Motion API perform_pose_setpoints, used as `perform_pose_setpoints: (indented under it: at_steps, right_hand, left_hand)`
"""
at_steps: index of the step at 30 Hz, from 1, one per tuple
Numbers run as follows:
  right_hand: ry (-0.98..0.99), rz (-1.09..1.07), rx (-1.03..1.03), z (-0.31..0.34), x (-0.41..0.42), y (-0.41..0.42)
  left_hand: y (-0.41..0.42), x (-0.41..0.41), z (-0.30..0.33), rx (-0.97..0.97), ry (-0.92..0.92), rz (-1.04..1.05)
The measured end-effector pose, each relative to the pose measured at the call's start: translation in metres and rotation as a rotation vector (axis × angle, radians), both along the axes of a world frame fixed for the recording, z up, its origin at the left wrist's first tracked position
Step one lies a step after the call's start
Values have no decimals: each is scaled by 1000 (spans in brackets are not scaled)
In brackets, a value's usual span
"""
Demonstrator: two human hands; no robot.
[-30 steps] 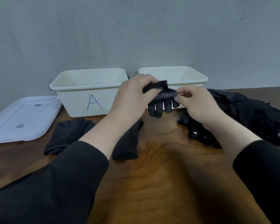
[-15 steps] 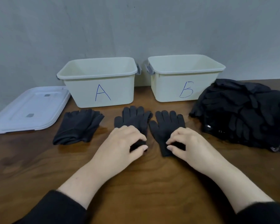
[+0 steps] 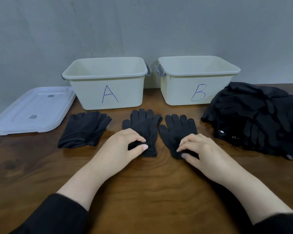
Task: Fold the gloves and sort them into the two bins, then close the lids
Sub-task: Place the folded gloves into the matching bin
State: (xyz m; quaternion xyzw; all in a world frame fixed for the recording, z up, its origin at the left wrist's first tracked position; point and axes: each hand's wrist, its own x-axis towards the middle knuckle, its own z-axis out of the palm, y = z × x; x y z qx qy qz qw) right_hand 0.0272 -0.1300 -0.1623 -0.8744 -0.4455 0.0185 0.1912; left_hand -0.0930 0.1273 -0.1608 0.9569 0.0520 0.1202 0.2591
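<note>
Two black gloves lie flat side by side on the wooden table, fingers pointing away from me. My left hand (image 3: 125, 146) pinches the cuff of the left glove (image 3: 143, 125). My right hand (image 3: 198, 151) pinches the cuff of the right glove (image 3: 179, 129). A folded pair of black gloves (image 3: 85, 129) lies to the left. Behind stand two open cream bins, bin A (image 3: 107, 92) and bin B (image 3: 193, 88); what I see of their insides looks empty. A heap of black gloves (image 3: 257, 115) sits at the right.
Clear plastic lids (image 3: 32, 110) lie stacked flat at the far left of the table. A grey wall stands right behind the bins. The wooden table's (image 3: 150, 191) front half lies between my forearms.
A second ago both hands held one dotted glove in the air before the bins. Now two gloves lie flat on the table and each hand pinches a cuff; the hands have barely shifted in the last half second.
</note>
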Motion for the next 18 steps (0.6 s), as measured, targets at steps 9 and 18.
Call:
perform_pose_setpoints:
  at_steps: [9,18]
  right_hand:
    - [50,-270,487,96,28,49]
    - [-79,-121,579,120,12,108]
  left_hand:
    - [4,-1,6,-121,-246,242]
    - [15,-6,12,-249,-440,408]
